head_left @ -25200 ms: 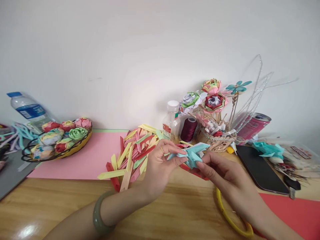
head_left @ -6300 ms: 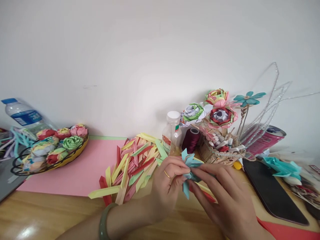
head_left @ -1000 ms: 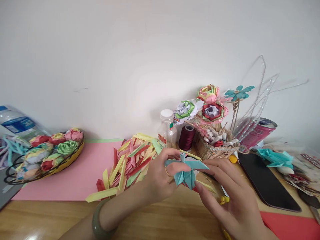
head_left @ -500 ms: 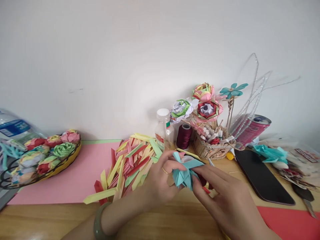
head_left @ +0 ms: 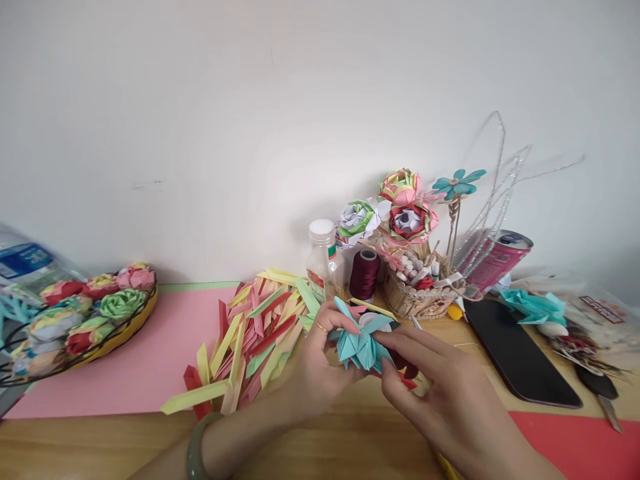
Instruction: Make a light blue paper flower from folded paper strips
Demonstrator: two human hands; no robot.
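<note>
A folded teal paper piece (head_left: pixel 361 341) with pointed flaps sits between both of my hands, just above the wooden table (head_left: pixel 100 447). My left hand (head_left: pixel 313 363), with a ring and a green bangle on the wrist, pinches its left side. From the right, the fingers of my right hand (head_left: pixel 440 400) close on its lower edge. A heap of folded paper strips (head_left: pixel 250 333) in yellow, pink, red and green lies just left of my hands.
A wire basket of paper roses (head_left: pixel 75 320) stands at the left on a pink sheet (head_left: pixel 140 360). Behind my hands are a small bottle (head_left: pixel 323 260), a maroon thread spool (head_left: pixel 364 273), a basket with paper flowers (head_left: pixel 415 293), a can (head_left: pixel 495 257) and a black phone (head_left: pixel 520 360).
The teal piece has sunk a little and turned between my fingers. My right hand has closed in on it from the right. The view has drifted slightly to the right.
</note>
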